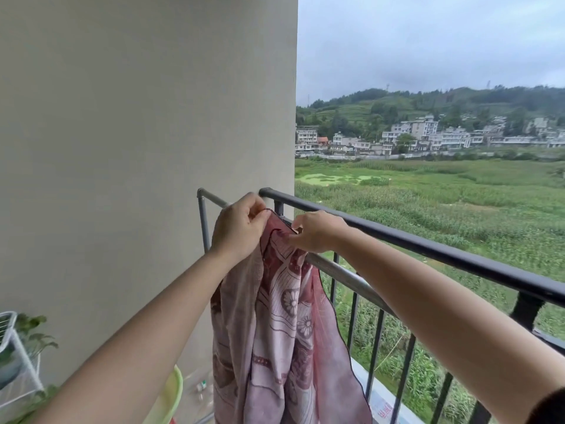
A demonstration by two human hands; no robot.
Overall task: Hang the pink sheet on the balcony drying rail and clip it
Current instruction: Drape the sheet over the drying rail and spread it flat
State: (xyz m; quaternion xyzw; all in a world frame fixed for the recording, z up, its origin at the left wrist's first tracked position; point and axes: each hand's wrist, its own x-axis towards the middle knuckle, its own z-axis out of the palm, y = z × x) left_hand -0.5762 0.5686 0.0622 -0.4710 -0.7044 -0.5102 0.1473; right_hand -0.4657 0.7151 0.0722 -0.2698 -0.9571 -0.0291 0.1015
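**A:** Starting at the far left, what do you count?

**B:** One white wire rack [9, 335] with one leafy plant [32, 332] beside it, and one pale green basin [166, 399] low on the floor. Behind them stands one plain wall [137, 117].

**A:** And the hands?

**B:** Two. The left hand [237, 229] is closed, its fingertips pinching the top edge of the pink sheet [284, 332]. Just right of it, the right hand [318, 232] also pinches narrowly, thumb and fingers gripping a gathered fold of the same edge.

**A:** Where does the sheet sit?

**B:** One sheet, patterned with flowers, hanging bunched from both hands down past the bottom of the view, held right at the grey drying rail [345, 275]. Whether it is already draped over that rail, I cannot tell.

**A:** How many rails?

**B:** Two bars: the grey drying rail, and just behind it the darker balcony railing [428, 244]. Beyond lie green fields [428, 203] and a cluster of houses [412, 136].
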